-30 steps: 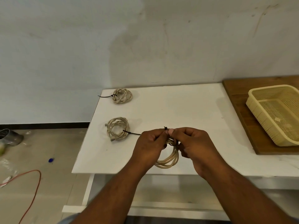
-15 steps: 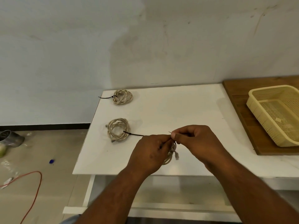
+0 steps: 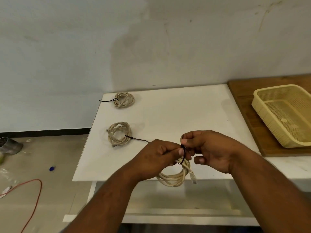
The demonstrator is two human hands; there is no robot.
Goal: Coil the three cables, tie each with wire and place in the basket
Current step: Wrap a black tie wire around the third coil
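Note:
Over the table's front edge I hold a beige coiled cable (image 3: pixel 175 179). My left hand (image 3: pixel 158 157) grips the top of the coil, and a dark tie wire (image 3: pixel 183 153) loops around it there. My right hand (image 3: pixel 210 148) pinches the upper end of that wire. The coil hangs down below both hands with a plug end at its right. Two other beige coils lie on the white table (image 3: pixel 168 118): one at the far left (image 3: pixel 124 99) and one nearer (image 3: pixel 119 134), each with a dark wire around it. The yellow basket (image 3: pixel 262 105) stands at the right.
The basket rests on a wooden board (image 3: pixel 244 98) at the table's right side. A wall runs behind the table. On the floor to the left lie a red cord (image 3: pixel 36 195), a metal can (image 3: pixel 10 145) and small scraps.
The coil now hangs lower and more open below my hands. My right hand has shifted from pulling the wire out to the side to pinching it above the coil.

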